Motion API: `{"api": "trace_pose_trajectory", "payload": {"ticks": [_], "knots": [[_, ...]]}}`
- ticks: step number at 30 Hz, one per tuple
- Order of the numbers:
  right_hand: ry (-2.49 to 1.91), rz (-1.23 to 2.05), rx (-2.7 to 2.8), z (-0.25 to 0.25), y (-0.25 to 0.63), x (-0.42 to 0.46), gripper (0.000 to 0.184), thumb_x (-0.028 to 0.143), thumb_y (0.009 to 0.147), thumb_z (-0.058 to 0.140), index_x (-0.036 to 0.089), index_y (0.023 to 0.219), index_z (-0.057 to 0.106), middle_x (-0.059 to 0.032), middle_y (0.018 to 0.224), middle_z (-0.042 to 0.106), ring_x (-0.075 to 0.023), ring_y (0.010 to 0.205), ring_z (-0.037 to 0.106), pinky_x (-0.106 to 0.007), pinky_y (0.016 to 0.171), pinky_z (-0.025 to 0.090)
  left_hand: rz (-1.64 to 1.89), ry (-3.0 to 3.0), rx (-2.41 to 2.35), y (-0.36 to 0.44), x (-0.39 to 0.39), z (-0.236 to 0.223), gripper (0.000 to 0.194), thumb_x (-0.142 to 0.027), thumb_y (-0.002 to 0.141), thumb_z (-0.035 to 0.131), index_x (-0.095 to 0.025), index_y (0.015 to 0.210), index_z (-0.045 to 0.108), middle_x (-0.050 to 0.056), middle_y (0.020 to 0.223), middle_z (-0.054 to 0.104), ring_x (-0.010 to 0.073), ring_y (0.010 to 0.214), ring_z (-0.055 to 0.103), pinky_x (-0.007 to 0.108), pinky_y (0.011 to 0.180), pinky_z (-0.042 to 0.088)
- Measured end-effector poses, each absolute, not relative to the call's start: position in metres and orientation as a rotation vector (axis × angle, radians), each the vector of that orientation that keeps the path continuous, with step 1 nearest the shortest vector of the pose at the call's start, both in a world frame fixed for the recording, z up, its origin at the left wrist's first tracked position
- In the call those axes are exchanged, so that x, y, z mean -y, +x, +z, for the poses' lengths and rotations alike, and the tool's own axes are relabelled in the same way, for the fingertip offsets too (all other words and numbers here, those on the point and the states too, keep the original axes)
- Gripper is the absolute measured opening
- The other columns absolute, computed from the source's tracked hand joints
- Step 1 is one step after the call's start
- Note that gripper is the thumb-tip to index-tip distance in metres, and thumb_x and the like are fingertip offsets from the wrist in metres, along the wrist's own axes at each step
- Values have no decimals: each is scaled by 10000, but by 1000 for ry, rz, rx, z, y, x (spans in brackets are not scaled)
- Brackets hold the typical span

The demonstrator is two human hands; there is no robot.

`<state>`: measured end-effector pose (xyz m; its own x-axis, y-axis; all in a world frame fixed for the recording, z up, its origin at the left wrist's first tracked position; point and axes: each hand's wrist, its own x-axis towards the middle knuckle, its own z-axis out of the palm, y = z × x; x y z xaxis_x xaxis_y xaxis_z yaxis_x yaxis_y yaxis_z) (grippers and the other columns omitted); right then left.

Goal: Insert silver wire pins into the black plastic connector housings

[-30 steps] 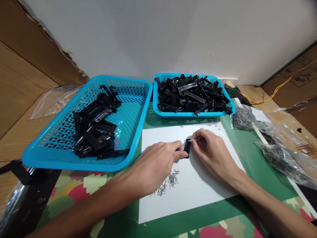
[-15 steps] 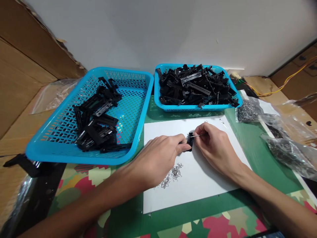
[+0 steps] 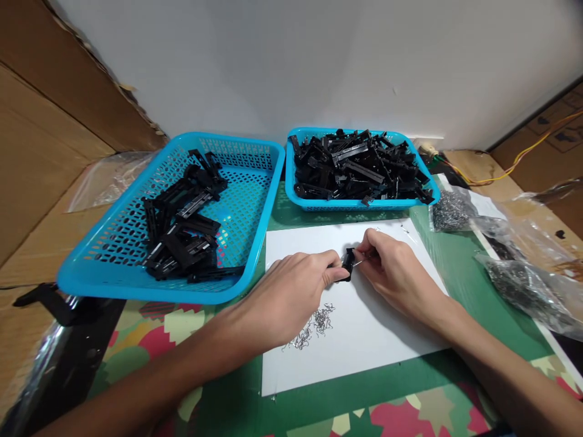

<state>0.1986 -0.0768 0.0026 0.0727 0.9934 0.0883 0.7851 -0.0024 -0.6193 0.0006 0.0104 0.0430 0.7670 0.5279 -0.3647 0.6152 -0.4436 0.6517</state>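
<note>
Over the white sheet [image 3: 364, 340], my left hand [image 3: 296, 291] pinches a small black plastic part [image 3: 348, 264] between thumb and fingers. My right hand [image 3: 396, 267] is closed around a thin metal tool [image 3: 361, 262], seemingly tweezers, though most of it is hidden in the fingers. Its tip meets the right side of the black part. On the paper just below my left hand lies a loose pile of small bent metal wire pieces [image 3: 322, 320].
A blue basket [image 3: 268, 224] at the left holds several black parts. Another blue basket [image 3: 314, 205] behind the sheet is heaped with them. Plastic bags of small metal pieces [image 3: 450, 209] lie at the right, near a yellow cable [image 3: 510, 167]. Cardboard [image 3: 40, 121] stands at the left.
The tip of the metal tool has shifted lower along the black part and now angles differently. My left hand keeps its pinch. The whole view has tilted slightly.
</note>
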Motion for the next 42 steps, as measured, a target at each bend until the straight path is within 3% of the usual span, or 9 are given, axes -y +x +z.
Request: {"api": "trace_pose_trajectory", "payload": {"ticks": [4,10,16,19,22,26,33,42], "knots": [[-1818,607,1808,7,209,79,133,102,942,520,218,910,576,-40,867,675,-197,771,619,-297,680,436,-131,2119,-836,0,-11,42,333,-406,1094,438,-221,840,547,-15,710,612,162,632,478,309,597,229],[-1764,802,1687,18,219,81,165,271,1034,563,234,1057,722,-62,1031,763,-227,886,697,-333,752,517,-130,2117,-839,-2,-12,43,350,-393,1091,429,-224,789,485,-22,671,559,163,599,422,297,572,223],[-1740,739,1690,16,225,77,284,353,1082,522,267,1120,790,-82,1095,756,-258,1008,694,-376,834,540,-105,2088,-807,-6,-12,41,313,-347,1091,428,-225,807,481,-14,701,592,163,610,508,287,552,238],[-1745,576,1657,14,225,76,280,369,1072,541,279,1106,804,-102,1137,734,-283,1058,684,-424,873,549,-97,2147,-813,-6,-12,41,308,-360,1087,441,-228,814,496,-23,659,553,165,579,470,304,547,214],[-1720,528,1485,13,220,75,228,374,1020,637,253,940,812,-89,1005,769,-267,903,719,-409,778,585,-93,2190,-820,-6,-10,41,321,-397,1080,464,-234,806,491,-36,622,508,163,541,389,315,553,185],[-1584,742,1119,10,207,73,253,407,968,719,214,806,741,-58,831,777,-228,732,754,-375,702,653,-79,2214,-797,-6,-7,40,310,-362,1077,477,-228,798,463,-26,656,555,163,554,396,325,567,161],[-1489,845,922,1,197,70,263,427,930,775,211,849,650,-47,778,758,-233,742,787,-395,747,698,-51,2247,-772,-6,-7,35,290,-335,1073,481,-230,804,458,-23,648,533,169,566,429,327,573,157],[-1514,787,1020,3,191,72,279,399,927,781,199,802,632,-59,819,752,-212,766,779,-321,721,677,-85,2193,-817,-3,-7,42,310,-330,1067,499,-226,779,451,-41,623,518,157,530,358,320,552,165]]}}
